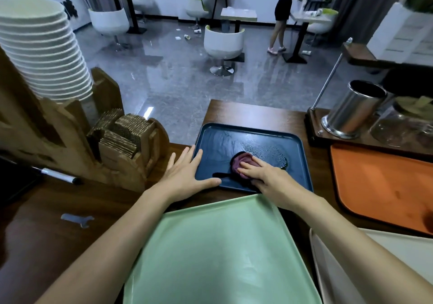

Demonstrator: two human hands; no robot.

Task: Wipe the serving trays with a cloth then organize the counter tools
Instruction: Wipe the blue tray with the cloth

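Observation:
A dark blue serving tray lies on the wooden counter, wet with droplets near its middle. A crumpled purple cloth sits on it. My right hand presses flat on the cloth with straight fingers. My left hand lies open on the tray's left rim, thumb on the tray's near edge. A pale green tray lies nearest me. An orange tray is at the right, and a cream tray sits at the lower right.
A wooden organizer at the left holds stacked paper cups and cardboard sleeves. A pen and a small flat wrench lie on the counter. A steel canister and glass jar stand at the right. A person stands across the room.

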